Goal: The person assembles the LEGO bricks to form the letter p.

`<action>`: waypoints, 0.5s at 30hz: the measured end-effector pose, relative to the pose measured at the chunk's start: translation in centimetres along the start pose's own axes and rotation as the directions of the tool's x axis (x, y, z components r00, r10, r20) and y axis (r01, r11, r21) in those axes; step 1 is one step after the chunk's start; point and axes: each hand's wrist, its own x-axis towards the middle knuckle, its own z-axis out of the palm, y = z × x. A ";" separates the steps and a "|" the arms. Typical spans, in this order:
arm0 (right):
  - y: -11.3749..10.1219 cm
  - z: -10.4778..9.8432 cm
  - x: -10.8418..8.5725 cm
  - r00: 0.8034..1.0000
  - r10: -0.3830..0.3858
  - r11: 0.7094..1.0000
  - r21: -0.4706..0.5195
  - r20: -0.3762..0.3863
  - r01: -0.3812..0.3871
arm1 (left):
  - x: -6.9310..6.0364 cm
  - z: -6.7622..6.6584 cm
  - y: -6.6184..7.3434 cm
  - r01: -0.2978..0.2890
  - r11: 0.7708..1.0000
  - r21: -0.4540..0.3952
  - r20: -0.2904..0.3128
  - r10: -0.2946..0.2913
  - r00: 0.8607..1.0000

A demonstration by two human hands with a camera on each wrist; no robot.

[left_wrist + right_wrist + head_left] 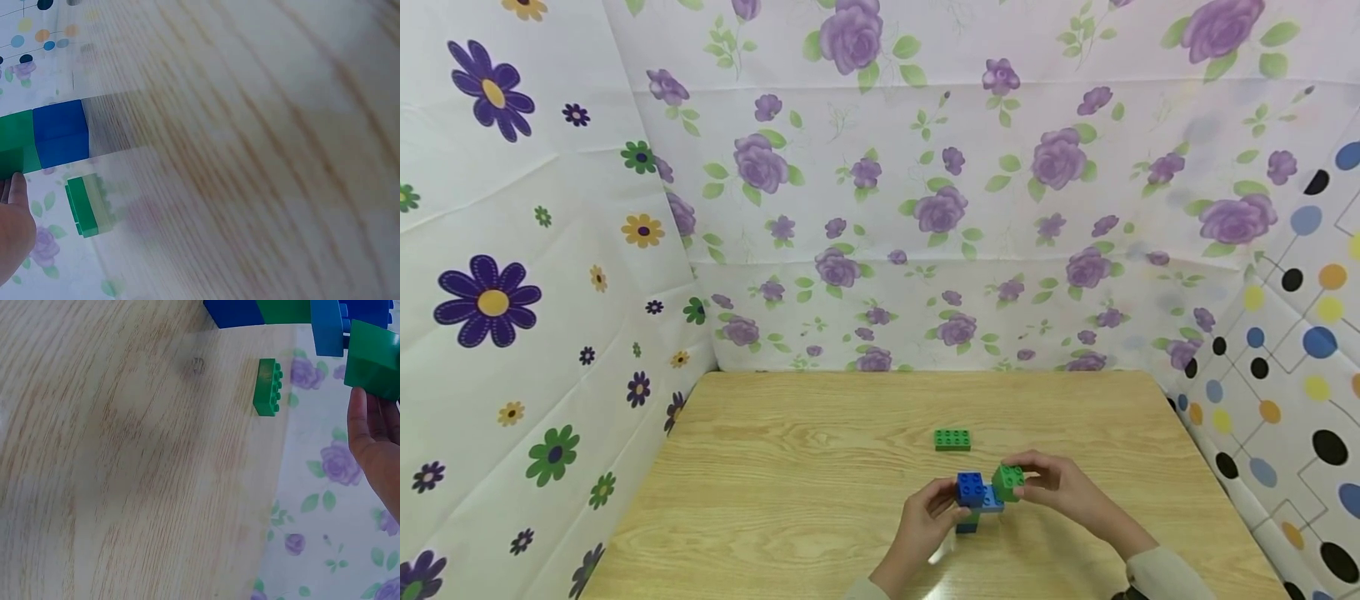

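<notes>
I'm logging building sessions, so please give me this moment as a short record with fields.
Left hand: grips the block stack
Stack, bottom to top: lower dark blue block, green block, light blue block, upper dark blue block
Right hand: holds another green block, tilted, at the light blue block's right end
Contact between those two: cannot tell
Loose piece: green brick, studs up, beyond the stack
Surface: wood-grain table
Backdrop: purple-flowered cloth
</notes>
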 end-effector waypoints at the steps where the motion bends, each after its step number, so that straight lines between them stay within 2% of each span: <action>1: -0.1 0.0 -0.1 1.000 -0.003 1.000 -0.004 0.002 0.003 | 0.0 0.0 0.0 0.000 1.000 -0.003 -0.001 0.000 1.000; 9: -0.5 0.3 -0.3 0.999 -0.045 0.999 -0.024 0.011 0.046 | 0.1 0.0 0.1 0.011 1.000 -0.010 -0.003 -0.011 1.000; 15: -0.7 0.3 -0.3 0.994 -0.109 0.992 -0.056 0.018 0.110 | 0.0 0.0 0.3 0.012 1.000 -0.009 -0.005 -0.012 1.000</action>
